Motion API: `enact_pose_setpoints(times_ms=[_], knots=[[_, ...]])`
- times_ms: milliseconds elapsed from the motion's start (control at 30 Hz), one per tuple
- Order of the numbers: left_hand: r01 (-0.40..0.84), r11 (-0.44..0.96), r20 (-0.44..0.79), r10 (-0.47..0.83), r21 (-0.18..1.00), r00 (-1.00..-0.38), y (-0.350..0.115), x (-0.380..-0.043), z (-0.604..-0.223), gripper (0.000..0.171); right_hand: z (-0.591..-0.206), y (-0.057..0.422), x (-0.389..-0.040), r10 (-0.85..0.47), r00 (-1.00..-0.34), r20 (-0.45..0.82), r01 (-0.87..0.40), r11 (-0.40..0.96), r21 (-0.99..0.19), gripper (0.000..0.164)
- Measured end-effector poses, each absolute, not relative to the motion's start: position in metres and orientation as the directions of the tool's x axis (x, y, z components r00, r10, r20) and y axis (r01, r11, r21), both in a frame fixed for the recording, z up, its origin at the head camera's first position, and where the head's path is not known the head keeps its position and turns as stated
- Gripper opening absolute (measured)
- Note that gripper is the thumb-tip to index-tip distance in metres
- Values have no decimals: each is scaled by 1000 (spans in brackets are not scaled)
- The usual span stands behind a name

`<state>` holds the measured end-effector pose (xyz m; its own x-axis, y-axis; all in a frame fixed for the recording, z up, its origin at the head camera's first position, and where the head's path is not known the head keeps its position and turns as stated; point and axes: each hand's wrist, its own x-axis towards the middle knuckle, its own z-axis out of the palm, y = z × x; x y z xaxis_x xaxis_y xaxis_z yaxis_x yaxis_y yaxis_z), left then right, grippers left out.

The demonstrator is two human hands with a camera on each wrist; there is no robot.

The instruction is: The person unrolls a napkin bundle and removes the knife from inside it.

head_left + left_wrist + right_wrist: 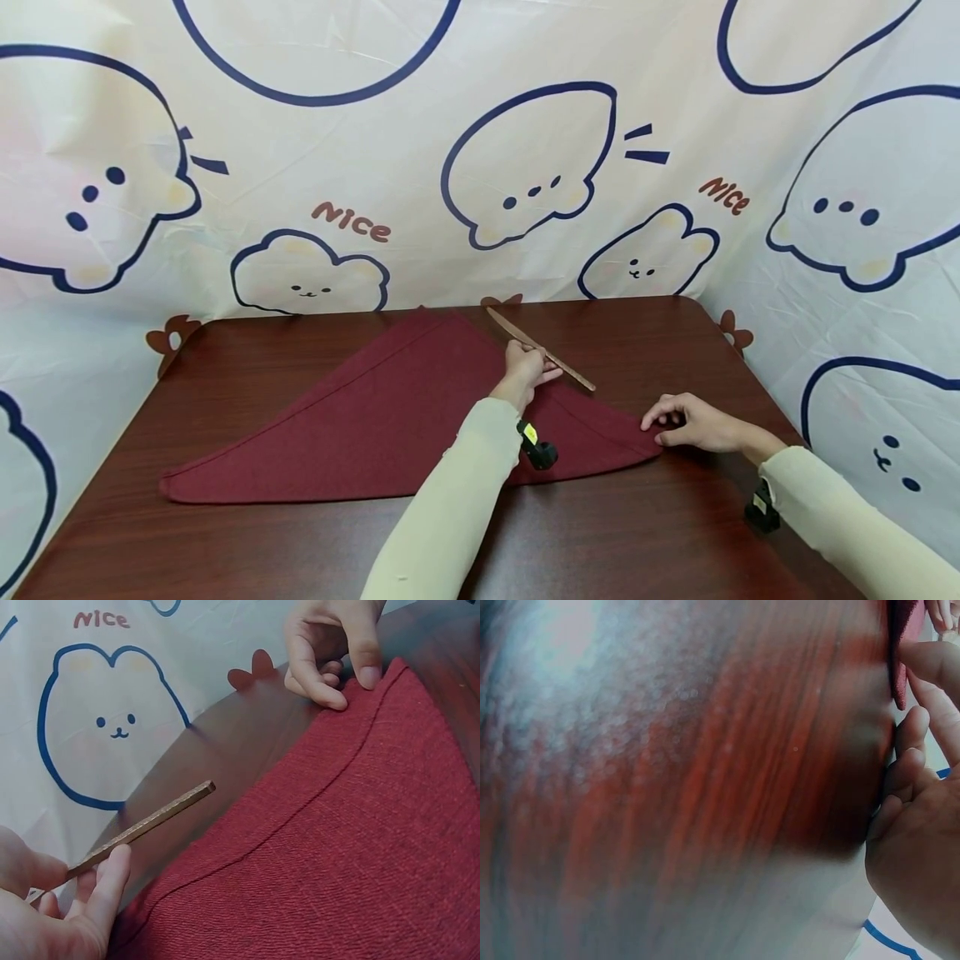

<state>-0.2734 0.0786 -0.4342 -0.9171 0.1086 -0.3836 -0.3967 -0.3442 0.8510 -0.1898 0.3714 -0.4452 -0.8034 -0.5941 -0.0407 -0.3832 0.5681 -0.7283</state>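
A dark red cloth (360,433) with a stitched hem lies folded into a wide triangle, its point towards the wall. My left hand (522,367) is over the cloth's right sloping edge and pinches a thin wooden strip (577,377) between thumb and fingers. One end of the strip tapers; its free end shows in the left wrist view above the fabric. At the cloth's right corner, my right hand (693,423) has thumb and forefinger pinching the fabric, the other fingers curled. Only a sliver of cloth (904,645) appears in the right wrist view.
Everything lies on a dark brown wooden table (247,546) with rounded far corners. A pale printed curtain (420,167) with cartoon faces hangs close behind the table and along both sides.
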Motion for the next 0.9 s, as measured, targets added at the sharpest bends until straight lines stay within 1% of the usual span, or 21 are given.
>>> enact_pose_setpoints(times_ms=[67, 167, 233, 300, 433, 467, 667, 733, 833, 900], knots=[[-396, -333, -383, 107, 856, -918, 80, -273, -436, 20, -445, 371, -190, -595, -803, -41, -383, 567, -729, 14], [-394, -324, -379, 114, 860, -919, 81, -273, -437, 38, -445, 371, -190, -595, -802, -40, -384, 566, -730, 14], [-392, -318, -376, 114, 863, -920, 82, -272, -438, 43, -445, 371, -190, -596, -802, -39, -385, 566, -729, 14], [-395, -316, -381, 110, 863, -918, 82, -273, -438, 38, -446, 372, -190, -595, -802, -40, -384, 566, -729, 14], [-401, -301, -396, 79, 865, -915, 82, -272, -438, 14, -446, 371, -190, -592, -804, -45, -378, 569, -730, 14], [-404, -294, -402, 70, 866, -913, 82, -272, -438, 12, -446, 371, -190, -591, -805, -47, -377, 571, -730, 14], [-414, -238, -421, 21, 879, -907, 82, -269, -434, 21, -445, 371, -191, -588, -807, -50, -376, 579, -724, 14], [-420, -220, -427, 18, 881, -904, 82, -268, -433, 18, -445, 371, -191, -587, -808, -49, -376, 577, -725, 14], [-432, -199, -433, 37, 880, -900, 81, -269, -432, 5, -446, 371, -190, -588, -807, -46, -378, 575, -726, 13], [-441, -192, -439, 57, 877, -897, 80, -269, -432, 17, -446, 371, -190, -590, -807, -42, -378, 570, -729, 14]])
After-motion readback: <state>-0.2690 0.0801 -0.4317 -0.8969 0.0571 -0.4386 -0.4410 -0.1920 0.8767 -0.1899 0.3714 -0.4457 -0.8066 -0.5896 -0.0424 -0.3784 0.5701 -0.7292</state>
